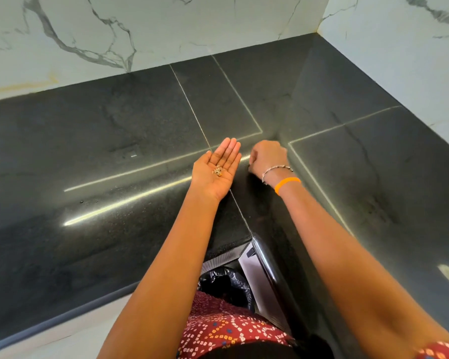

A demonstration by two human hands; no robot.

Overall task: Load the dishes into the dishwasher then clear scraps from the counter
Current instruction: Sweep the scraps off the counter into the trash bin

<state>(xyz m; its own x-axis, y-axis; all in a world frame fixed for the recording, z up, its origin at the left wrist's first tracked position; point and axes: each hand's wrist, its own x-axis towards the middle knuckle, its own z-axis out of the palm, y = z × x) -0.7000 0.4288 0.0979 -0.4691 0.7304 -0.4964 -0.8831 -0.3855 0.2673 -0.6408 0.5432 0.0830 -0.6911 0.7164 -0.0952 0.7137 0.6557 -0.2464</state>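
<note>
A: Centre of frame, just above the middle: left hand (219, 165) lying palm up, fingers straight and together, over the polished black stone worktop (101, 151). Cradled in the palm, a small cluster of pale brown food scraps (217, 171), carried loose, not pinched.

B: And the other grip?

A: Right hand (267, 158) just to the right of it, back turned to the camera, fingers curled down toward the worktop. Fingertips hidden behind the knuckles; impossible to tell whether anything is pinched there. Beaded silver bracelet (278, 170) and orange band (287, 183) on that wrist.

B: Which way from grip to target?

A: Open palm waiting just left of the curled fingers, so probably a short sideways carry into it. A few tiny dark crumbs (88, 200) well apart, at middle left; left hand nearer those.

B: Containers?

A: Bottom centre, below the worktop's inner corner: bin lined with a crinkled black plastic bag (227, 283), contents not visible. No dishes or dishwasher in view. Likely stage: collecting scraps, then emptying the palm into the bin.
</note>
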